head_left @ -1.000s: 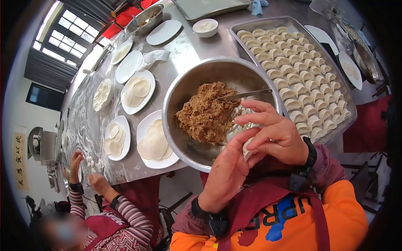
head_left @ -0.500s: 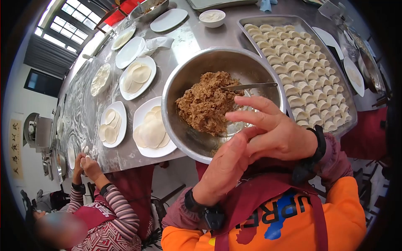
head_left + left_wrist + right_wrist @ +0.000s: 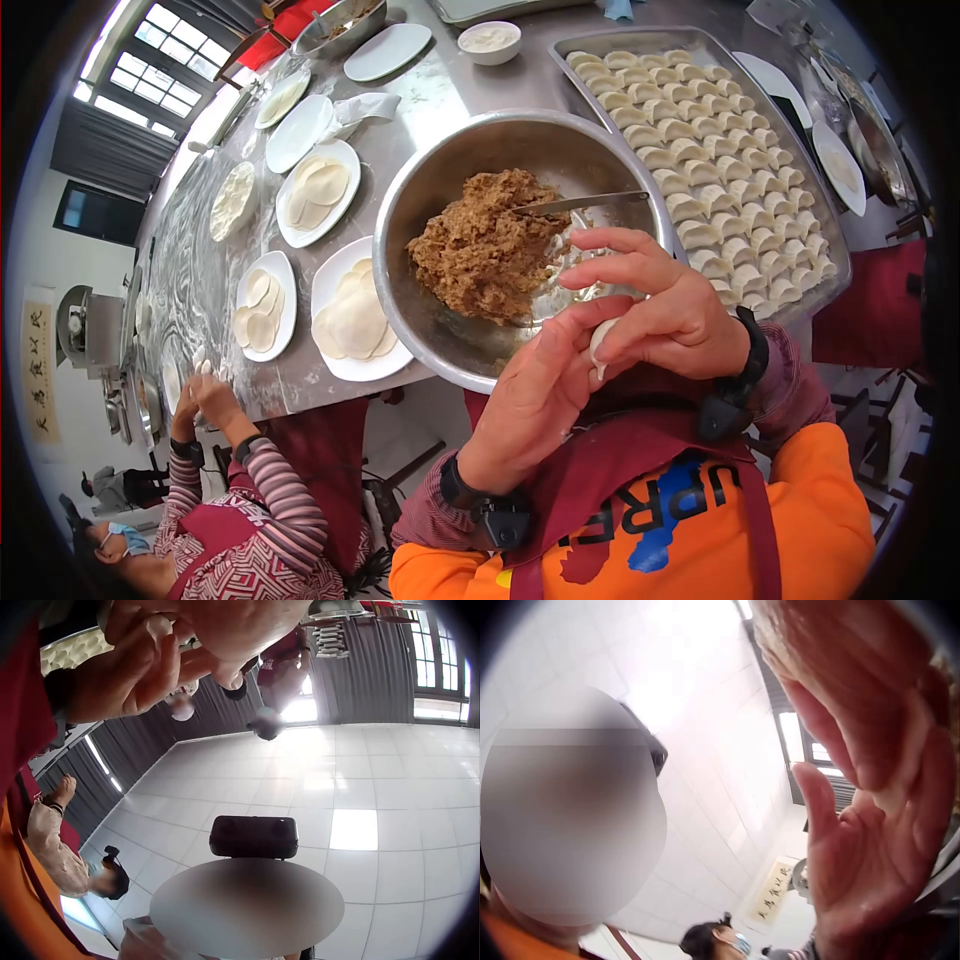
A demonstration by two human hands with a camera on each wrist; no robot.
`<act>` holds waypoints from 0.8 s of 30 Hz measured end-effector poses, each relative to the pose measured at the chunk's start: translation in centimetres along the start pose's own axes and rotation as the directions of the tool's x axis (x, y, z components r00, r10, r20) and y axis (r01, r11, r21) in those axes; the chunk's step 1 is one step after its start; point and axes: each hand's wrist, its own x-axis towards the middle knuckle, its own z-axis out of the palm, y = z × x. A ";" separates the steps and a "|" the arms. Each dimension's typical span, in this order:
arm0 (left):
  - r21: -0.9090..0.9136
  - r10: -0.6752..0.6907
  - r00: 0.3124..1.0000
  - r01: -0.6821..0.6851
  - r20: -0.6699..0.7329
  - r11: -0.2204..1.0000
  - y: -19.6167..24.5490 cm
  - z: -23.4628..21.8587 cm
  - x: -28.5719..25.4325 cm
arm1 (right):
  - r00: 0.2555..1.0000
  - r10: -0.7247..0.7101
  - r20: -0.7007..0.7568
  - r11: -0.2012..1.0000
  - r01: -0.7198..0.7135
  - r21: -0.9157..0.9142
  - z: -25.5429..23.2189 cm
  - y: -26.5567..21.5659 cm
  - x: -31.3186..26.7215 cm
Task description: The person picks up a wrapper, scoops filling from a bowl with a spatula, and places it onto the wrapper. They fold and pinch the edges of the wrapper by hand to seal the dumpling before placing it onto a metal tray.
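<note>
A pale dumpling, mostly covered by fingers, is between my two hands at the front right of a steel bowl. My right hand pinches its edge from above, two fingers lifted away. The left hand holds it from the other side, palm turned up and fingers bent against it. In the right wrist view, a strip of dough shows between the hands. The bowl contains brown minced filling with a flat metal utensil stuck in it.
Right of the bowl, a metal tray bears rows of dumplings. Plates of round wrappers stand at the left, near a floury tabletop. A small white bowl stands behind. Another person works at the lower left.
The dumpling, hidden behind my fingers half a second ago, shows again between my hands. My right fingers have shifted along it. The other person's hands have come together.
</note>
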 end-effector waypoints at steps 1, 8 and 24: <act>0.029 -0.010 1.000 0.011 -0.028 1.000 -0.2 0.2 0.0 | 1.000 0.011 -0.001 1.000 -0.011 -0.007 0.0 -0.1 -0.3; -0.158 0.104 0.994 -0.105 -0.018 0.982 -0.9 1.1 0.4 | 0.904 0.354 -0.239 0.833 -0.189 0.519 1.3 -1.1 -1.7; -0.297 0.107 0.986 -0.140 -0.126 0.945 -2.5 4.1 1.4 | 0.785 0.202 -0.585 0.928 0.036 0.370 3.5 0.6 -3.7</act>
